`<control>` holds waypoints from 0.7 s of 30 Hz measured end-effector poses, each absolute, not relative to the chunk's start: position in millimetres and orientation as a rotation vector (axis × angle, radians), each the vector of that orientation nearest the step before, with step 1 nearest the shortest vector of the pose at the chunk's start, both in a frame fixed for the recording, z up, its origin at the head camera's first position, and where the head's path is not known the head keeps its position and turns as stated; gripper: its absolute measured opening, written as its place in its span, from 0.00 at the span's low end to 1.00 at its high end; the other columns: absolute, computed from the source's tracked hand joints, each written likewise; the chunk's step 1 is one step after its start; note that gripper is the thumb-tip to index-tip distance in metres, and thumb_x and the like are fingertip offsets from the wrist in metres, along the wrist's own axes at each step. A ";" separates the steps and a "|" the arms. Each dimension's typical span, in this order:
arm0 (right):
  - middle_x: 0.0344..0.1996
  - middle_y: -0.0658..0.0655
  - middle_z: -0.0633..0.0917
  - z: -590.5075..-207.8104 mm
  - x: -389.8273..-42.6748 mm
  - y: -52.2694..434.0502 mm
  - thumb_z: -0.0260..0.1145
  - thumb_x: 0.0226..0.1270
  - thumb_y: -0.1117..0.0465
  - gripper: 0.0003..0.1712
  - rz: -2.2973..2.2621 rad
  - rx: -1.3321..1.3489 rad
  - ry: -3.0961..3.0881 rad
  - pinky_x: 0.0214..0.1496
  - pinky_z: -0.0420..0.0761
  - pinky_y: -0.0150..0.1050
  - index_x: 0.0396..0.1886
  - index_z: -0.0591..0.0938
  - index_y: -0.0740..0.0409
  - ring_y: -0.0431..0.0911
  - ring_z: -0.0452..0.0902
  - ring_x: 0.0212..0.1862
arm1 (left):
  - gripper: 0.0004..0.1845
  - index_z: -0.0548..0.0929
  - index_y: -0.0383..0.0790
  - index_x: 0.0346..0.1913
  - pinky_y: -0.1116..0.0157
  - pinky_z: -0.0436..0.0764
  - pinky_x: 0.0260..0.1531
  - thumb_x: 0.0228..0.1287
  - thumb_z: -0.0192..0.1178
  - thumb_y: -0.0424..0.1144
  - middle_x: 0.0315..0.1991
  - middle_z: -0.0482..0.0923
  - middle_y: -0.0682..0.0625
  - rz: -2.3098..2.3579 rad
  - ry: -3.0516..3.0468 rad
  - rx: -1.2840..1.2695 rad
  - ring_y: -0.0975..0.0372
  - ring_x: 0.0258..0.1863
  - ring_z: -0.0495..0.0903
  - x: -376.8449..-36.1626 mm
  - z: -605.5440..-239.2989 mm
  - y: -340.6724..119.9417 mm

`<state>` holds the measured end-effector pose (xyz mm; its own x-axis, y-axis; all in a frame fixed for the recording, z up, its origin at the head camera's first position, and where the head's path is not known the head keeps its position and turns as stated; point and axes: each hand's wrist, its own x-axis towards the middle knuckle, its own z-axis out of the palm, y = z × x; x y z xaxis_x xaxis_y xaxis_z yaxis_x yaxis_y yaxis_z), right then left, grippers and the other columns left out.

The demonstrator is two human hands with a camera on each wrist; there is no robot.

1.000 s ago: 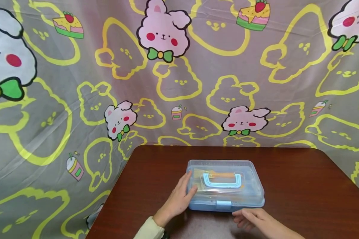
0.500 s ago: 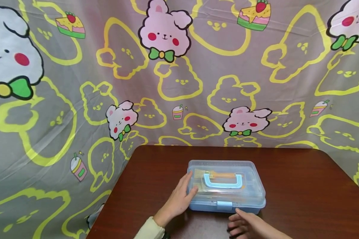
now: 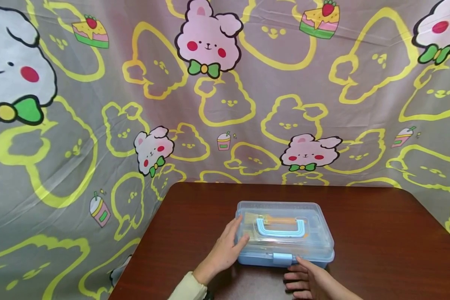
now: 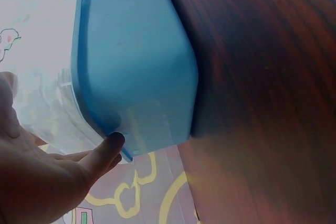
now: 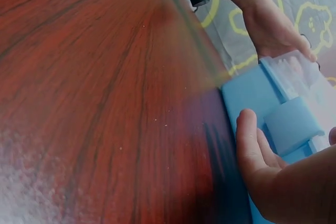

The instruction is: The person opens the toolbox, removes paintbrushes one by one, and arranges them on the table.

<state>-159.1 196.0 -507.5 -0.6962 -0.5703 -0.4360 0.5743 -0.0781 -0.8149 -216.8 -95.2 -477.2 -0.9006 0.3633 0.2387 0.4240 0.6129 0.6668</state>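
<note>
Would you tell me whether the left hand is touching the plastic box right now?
Touching. The head view shows the left hand lying flat against the left end of the plastic box, and the left wrist view shows its fingertips on the blue base's corner.

no readable text, labels or numbers on box (image 3: 285, 233) or backdrop (image 3: 97, 104)

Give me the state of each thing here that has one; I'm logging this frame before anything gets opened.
Box: lid shut, flat on the table.
Latch: down over the front edge.
Handle: folded flat on the lid.
Brush: lying inside, seen through the lid.
Left hand: open, resting against the box's left end.
Right hand: open, fingertips at the front edge by the latch.
</note>
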 end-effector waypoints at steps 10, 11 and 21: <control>0.46 0.58 0.82 -510.9 -161.0 183.6 0.47 0.70 0.36 0.50 -1.932 0.079 1.472 0.53 0.75 0.46 0.61 0.57 0.85 0.49 0.78 0.48 | 0.35 0.55 0.45 0.74 0.47 0.65 0.59 0.70 0.46 0.58 0.70 0.55 0.41 -1.180 -2.735 -0.661 0.50 0.66 0.61 -217.7 -478.2 -94.7; 0.46 0.58 0.82 -510.6 -160.9 182.8 0.47 0.70 0.36 0.50 -1.936 0.082 1.472 0.52 0.76 0.46 0.60 0.58 0.85 0.49 0.78 0.48 | 0.35 0.55 0.45 0.74 0.47 0.64 0.59 0.70 0.46 0.58 0.70 0.54 0.41 -1.189 -2.736 -0.657 0.50 0.66 0.60 -217.8 -478.1 -94.3; 0.40 0.54 0.82 -509.7 -160.3 177.8 0.47 0.70 0.37 0.41 -1.965 0.075 1.415 0.47 0.78 0.37 0.53 0.71 0.75 0.44 0.79 0.42 | 0.34 0.53 0.44 0.74 0.43 0.63 0.58 0.71 0.46 0.55 0.72 0.50 0.38 -1.240 -2.746 -0.644 0.46 0.67 0.58 -218.0 -478.9 -91.2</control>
<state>-160.3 177.8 -509.7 -0.7506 -0.5028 -0.4286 0.5659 -0.1544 -0.8099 -218.0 -91.2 -478.9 -0.9109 0.3477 0.2220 0.3965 0.5893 0.7039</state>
